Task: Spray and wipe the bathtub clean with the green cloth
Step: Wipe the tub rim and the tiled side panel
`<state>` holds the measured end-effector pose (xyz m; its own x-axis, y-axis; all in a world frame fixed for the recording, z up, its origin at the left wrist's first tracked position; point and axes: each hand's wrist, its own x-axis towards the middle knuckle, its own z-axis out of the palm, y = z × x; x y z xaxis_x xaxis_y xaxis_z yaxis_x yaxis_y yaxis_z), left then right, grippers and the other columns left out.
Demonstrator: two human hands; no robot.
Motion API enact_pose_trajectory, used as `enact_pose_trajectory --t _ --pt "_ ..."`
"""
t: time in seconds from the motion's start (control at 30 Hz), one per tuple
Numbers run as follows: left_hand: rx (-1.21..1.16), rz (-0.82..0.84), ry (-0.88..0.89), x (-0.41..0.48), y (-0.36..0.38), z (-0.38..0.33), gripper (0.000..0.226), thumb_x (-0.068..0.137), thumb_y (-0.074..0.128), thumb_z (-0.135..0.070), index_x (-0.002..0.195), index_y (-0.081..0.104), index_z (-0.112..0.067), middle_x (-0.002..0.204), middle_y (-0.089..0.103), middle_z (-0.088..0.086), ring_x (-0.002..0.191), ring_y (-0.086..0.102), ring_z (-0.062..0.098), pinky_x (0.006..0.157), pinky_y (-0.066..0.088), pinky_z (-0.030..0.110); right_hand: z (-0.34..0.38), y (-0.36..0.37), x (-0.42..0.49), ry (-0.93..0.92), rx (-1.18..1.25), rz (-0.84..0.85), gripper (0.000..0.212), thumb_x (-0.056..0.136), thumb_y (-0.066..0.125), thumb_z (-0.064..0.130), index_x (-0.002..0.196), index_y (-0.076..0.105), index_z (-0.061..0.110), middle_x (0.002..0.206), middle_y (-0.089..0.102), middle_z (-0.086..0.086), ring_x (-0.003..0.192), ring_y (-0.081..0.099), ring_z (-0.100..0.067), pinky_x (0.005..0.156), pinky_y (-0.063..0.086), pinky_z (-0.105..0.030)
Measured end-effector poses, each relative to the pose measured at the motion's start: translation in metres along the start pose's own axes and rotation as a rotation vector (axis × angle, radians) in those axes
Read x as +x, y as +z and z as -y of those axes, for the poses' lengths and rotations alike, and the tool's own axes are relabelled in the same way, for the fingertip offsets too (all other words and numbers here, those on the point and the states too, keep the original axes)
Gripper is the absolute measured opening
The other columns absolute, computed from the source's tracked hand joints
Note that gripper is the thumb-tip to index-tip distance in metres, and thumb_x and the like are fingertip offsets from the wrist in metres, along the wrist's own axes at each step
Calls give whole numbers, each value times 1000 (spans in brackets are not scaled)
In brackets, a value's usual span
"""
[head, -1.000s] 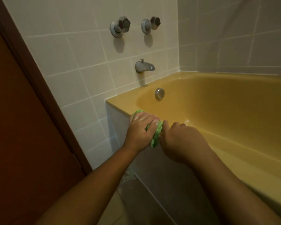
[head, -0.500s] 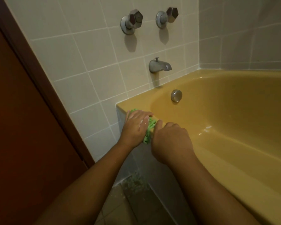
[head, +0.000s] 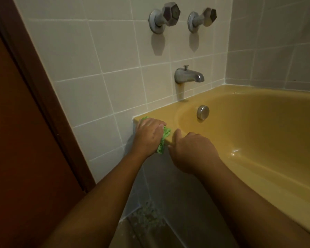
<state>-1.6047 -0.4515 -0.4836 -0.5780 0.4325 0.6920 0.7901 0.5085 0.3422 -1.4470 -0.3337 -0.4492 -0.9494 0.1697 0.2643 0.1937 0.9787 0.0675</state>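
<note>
1. The right hand [head: 191, 151] has come off the green cloth [head: 164, 138] and now sits just beside it.
2. The yellow bathtub [head: 258, 140] has an overflow plate [head: 203, 112] on its end wall.
3. The left hand [head: 149, 135] grips the cloth and presses it onto the rim's corner by the wall.
4. The right hand's fingers curl at the rim, and I cannot tell whether they grip it.

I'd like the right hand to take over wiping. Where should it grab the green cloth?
Probably the bunched end of the green cloth hanging off the bathtub rim, pinched from the right hand's side: only that shows beside the left hand.
</note>
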Motion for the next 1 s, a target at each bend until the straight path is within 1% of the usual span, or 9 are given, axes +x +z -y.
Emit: enact_pose_trajectory --t 0.1,0.27,0.4,0.53,0.67,0.77,0.87,0.93,1.0 --pt "2 -31 6 12 1 24 52 103 30 -37 104 77 -15 105 74 5 106 60 29 100 37 41 5 1 12 -8 -33 4 61 108 27 55 151 29 12 125 58 -26 107 59 -41 73 37 -41" --pt "48 -52 16 25 -2 56 49 101 31 -39 104 76 -19 106 74 5 106 58 30 99 42 46 11 2 26 21 -51 25 60 106 24 62 148 28 20 116 60 -23 98 61 -38 76 52 -44" --pt "61 -28 -6 34 -5 72 49 100 32 -41 103 76 -20 104 73 6 106 59 31 98 41 46 16 -1 25 47 -59 34 62 105 20 65 152 24 25 117 61 -21 101 61 -38 81 54 -46" --pt "88 -35 -17 28 -7 64 52 98 29 -43 97 75 -19 102 73 7 107 62 33 103 41 48 12 -9 3 97 -88 31 62 104 17 67 149 29 26 116 64 -21 102 63 -40 82 54 -45" --pt "8 -60 -23 0 -4 13 43 98 35 -40 92 73 -22 100 73 1 105 59 29 103 35 49 -11 -24 -48 168 -87 60 68 98 12 74 145 33 29 111 65 -15 99 64 -35 84 55 -46" --pt "-32 -62 85 -36 -4 -56 30 98 43 -36 88 70 -26 94 71 -6 100 54 23 100 35 51 -30 -39 -104 235 -78 70 72 91 6 79 135 39 32 110 65 -10 98 64 -32 83 55 -45" --pt "-31 -38 165 -64 -5 -112 28 99 46 -37 86 68 -25 91 68 -7 98 56 25 101 36 54 -53 -54 -162 315 -97 76 76 87 1 83 125 44 34 103 63 -1 91 61 -23 80 54 -43" --pt "-51 10 188 -79 -8 -145 32 101 43 -39 90 69 -25 95 69 -5 100 58 26 102 34 55 -65 -62 -197 383 -96 70 85 85 -4 86 133 44 35 113 65 2 98 61 -20 84 55 -43" --pt "-70 85 253 -93 -16 -176 38 103 38 -44 105 70 -25 105 70 -3 106 60 28 104 32 56 -71 -67 -226 433 -122 36 87 88 -6 82 146 40 36 133 63 4 114 61 -20 92 53 -41"
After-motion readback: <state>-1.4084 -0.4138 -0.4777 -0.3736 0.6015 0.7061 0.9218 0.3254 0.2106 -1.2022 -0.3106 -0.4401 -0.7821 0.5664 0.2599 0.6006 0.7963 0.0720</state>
